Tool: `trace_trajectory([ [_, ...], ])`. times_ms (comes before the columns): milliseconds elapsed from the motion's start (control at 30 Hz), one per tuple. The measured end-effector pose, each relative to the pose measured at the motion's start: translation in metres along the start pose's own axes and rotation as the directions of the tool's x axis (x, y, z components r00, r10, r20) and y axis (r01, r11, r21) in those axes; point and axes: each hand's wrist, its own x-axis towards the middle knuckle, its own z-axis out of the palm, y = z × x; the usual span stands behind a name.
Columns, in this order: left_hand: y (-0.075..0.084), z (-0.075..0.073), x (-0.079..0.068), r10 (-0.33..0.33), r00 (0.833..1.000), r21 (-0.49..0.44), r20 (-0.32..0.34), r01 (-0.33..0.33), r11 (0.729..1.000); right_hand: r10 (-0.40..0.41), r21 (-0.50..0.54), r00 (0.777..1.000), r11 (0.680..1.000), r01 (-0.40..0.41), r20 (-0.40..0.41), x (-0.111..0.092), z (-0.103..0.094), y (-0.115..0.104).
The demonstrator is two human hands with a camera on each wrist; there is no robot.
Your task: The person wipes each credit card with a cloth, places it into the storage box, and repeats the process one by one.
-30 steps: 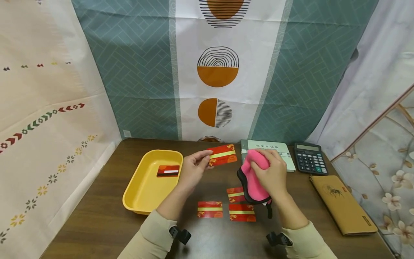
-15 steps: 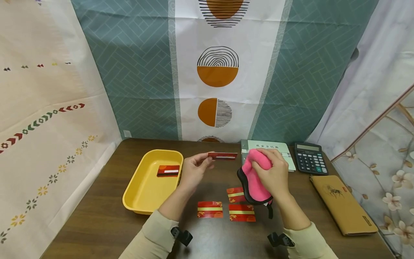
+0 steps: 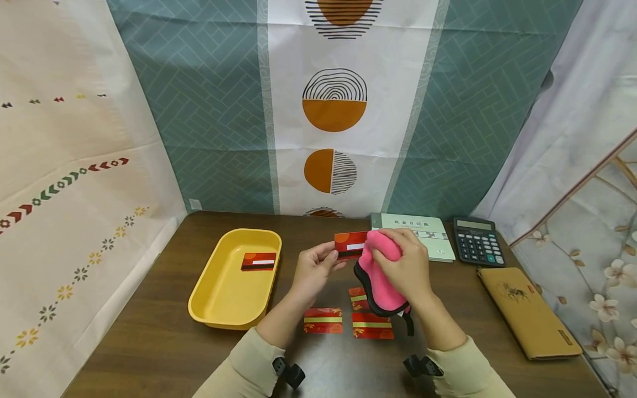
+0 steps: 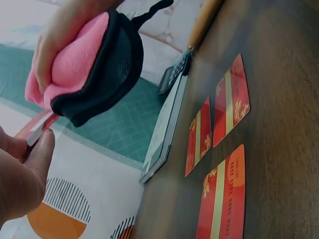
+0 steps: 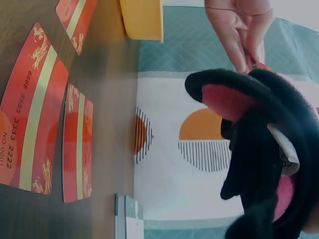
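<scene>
Taking the held bank card as the clock's centre, as seen from the head camera, the left hand (image 3: pixel 316 269) pinches that red bank card (image 3: pixel 347 244) by its nine o'clock end, white strip and dark band showing. The right hand (image 3: pixel 405 268) grips a pink plush cloth (image 3: pixel 383 284) edged in black, which laps over the card's three o'clock end above the table (image 3: pixel 164 309).

On the tabletop, a card at seven o'clock (image 3: pixel 323 320) lies apart, yellow stripe up. The card at half past five (image 3: pixel 372 327) lies just below the card at six o'clock (image 3: pixel 356 299), which the cloth partly hides.

Between eight and nine o'clock stands a yellow tray (image 3: pixel 219 298); a red card in the tray (image 3: pixel 259 261) lies toward its right side. A green ledger (image 3: pixel 440 246) sits toward three o'clock, with a black calculator (image 3: pixel 479 243) farther out the same way. Between three and four o'clock lies a tan wallet (image 3: pixel 530 315) with a horse print.
</scene>
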Motion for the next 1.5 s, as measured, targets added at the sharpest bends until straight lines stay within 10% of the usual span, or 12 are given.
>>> trace_trajectory([
  [1000,-0.002,0.008,0.001,0.187,0.970,0.246,0.153,-0.220,0.944,-0.067,-0.050,0.997,0.996,0.068,0.028,-0.010,0.018,-0.027],
  [1500,0.007,-0.011,-0.012,0.240,0.970,0.301,0.027,-0.237,0.924,-0.083,-0.089,0.994,0.993,0.077,-0.070,-0.008,0.010,-0.008],
])
